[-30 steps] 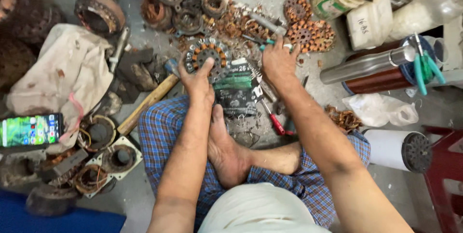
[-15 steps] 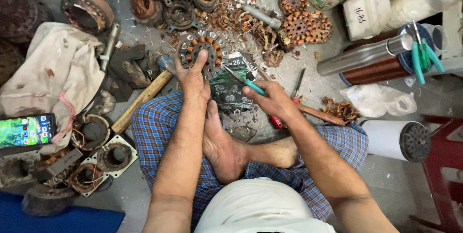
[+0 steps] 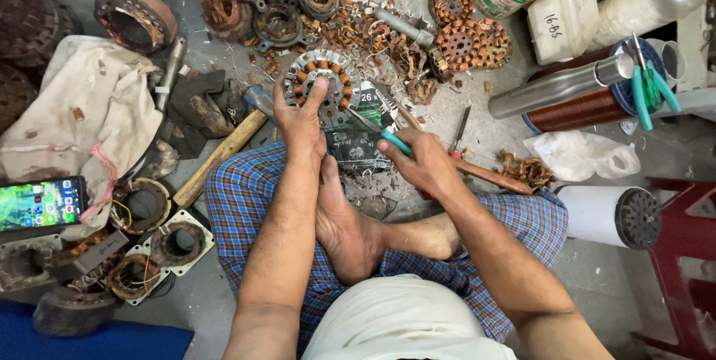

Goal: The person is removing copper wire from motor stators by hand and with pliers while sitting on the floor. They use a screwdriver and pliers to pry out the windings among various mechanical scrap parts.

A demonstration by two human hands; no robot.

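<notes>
Stator (image 3: 322,86) on floor ahead, phone (image 3: 41,203) far left, hammer (image 3: 220,155) between

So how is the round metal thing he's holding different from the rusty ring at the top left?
The stator under the left hand is silvery, with orange copper coils in its middle. The rusty ring is brown, hollow and untouched. It also looks bigger. Both are round and lie on the floor.
</notes>
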